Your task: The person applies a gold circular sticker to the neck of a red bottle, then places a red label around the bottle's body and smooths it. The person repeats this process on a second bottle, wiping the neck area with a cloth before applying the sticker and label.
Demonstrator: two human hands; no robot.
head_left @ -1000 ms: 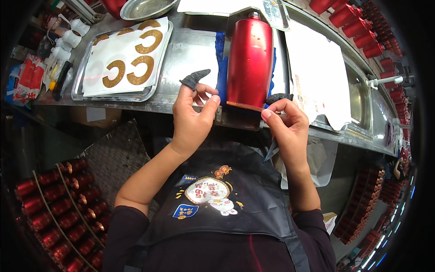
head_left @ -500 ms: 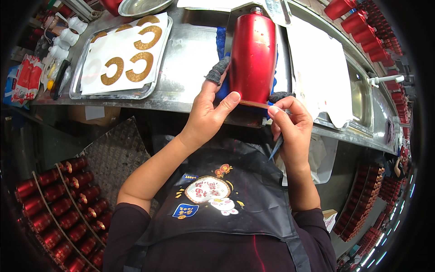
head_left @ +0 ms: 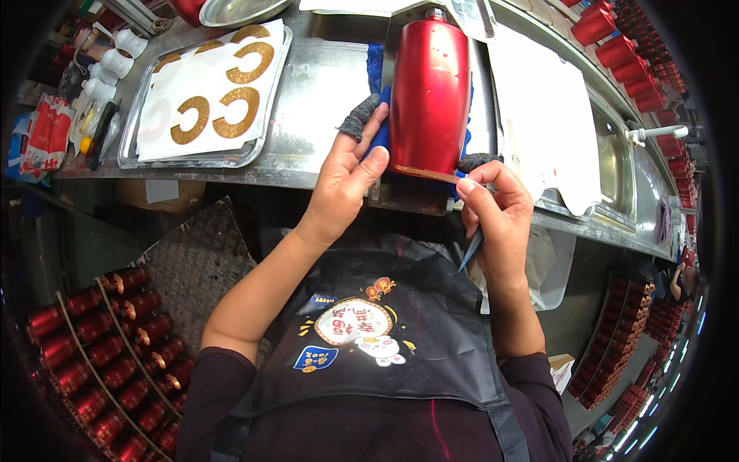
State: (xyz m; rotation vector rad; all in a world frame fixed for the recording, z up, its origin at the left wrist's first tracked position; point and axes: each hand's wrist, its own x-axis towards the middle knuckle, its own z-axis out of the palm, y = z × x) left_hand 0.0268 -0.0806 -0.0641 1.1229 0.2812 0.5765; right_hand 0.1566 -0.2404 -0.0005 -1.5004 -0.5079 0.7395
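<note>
A glossy red bottle [head_left: 429, 92] lies on a blue cloth [head_left: 375, 65], its neck away from me and its base toward me. Along the base edge runs a thin gold-brown strip [head_left: 423, 172]. The thumb and bent forefinger of my right hand [head_left: 496, 200] pinch its right end. A dark pointed tool [head_left: 471, 248], tweezers-like, sticks down from that same palm. My left hand [head_left: 342, 173] is beside the bottle's lower left, thumb and fingers apart, holding nothing. Dark grey finger covers [head_left: 362, 115] wrap some fingertips on both hands.
At left a metal tray [head_left: 262, 146] holds white sheets with gold C-shaped stickers [head_left: 237, 112]. White paper [head_left: 546, 123] lies right of the bottle, before a sink [head_left: 612, 154] with a white tap [head_left: 654, 135]. Racks of red bottles [head_left: 108, 354] stand below left and right.
My left hand has drawn back down and left, its thumb lifting off the bottle's base. My right hand keeps its pinch, almost unmoved. The bottle has barely shifted.
</note>
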